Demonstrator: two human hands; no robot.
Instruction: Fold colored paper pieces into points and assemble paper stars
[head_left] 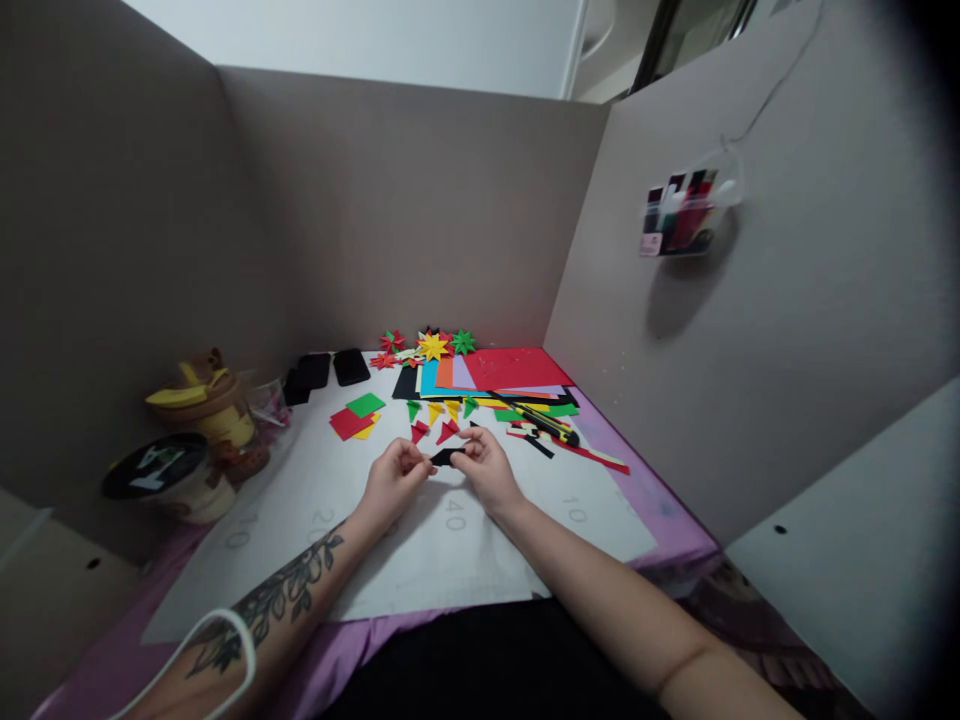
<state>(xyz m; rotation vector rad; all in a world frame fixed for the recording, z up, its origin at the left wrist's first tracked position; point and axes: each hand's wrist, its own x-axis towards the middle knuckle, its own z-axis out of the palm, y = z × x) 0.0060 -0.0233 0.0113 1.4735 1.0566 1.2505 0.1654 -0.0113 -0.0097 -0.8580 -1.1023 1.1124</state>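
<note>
A small piece of black paper [448,457] is held above the white sheet [300,560] between my two hands. My left hand [395,478] pinches its left end, and my right hand [486,468] grips its right end. Just beyond my fingers lie several small folded paper pieces: red ones [419,431], yellow ones [435,413] and green ones [413,410]. Flat red squares [349,424], a green square [365,404] and a yellow one are to the left.
Colored sheets [517,368] and folded paper stars [433,346] lie at the back. A yellow-black cutter [551,424] rests among paper strips on the right. Containers [169,478] stand at left near two black objects [351,367]. Panels enclose the table.
</note>
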